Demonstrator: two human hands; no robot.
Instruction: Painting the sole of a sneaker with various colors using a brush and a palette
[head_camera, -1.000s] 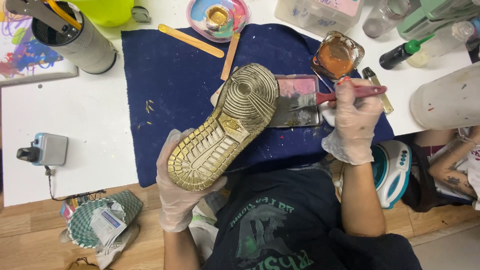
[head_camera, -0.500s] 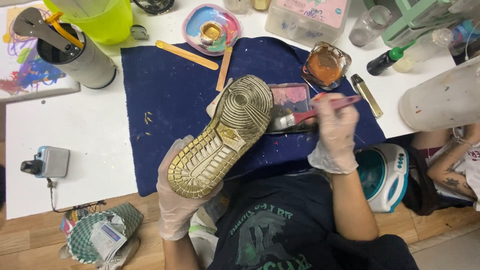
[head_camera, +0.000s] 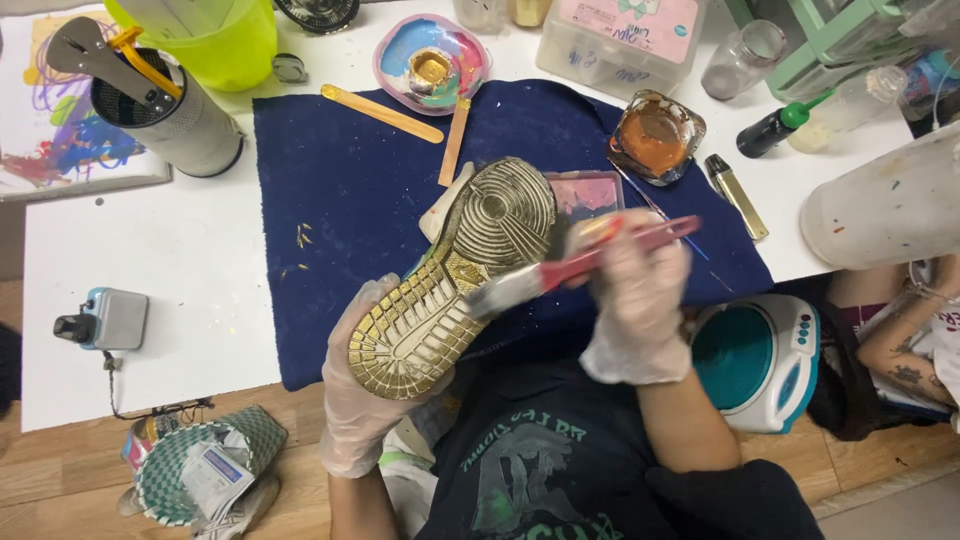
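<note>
Since a moment ago, right hand (head_camera: 633, 300) brings the brush (head_camera: 572, 264), pinched in blurred, probably closed fingers, onto the gold-soled shoe (head_camera: 452, 282); left hand (head_camera: 372, 392) grips it over the blue cloth's (head_camera: 340, 190) front edge.

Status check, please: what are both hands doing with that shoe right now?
Left hand grips gold-soled shoe, sole up. Right hand holds red-handled brush, bristles on the sole. Nothing between them.
</note>
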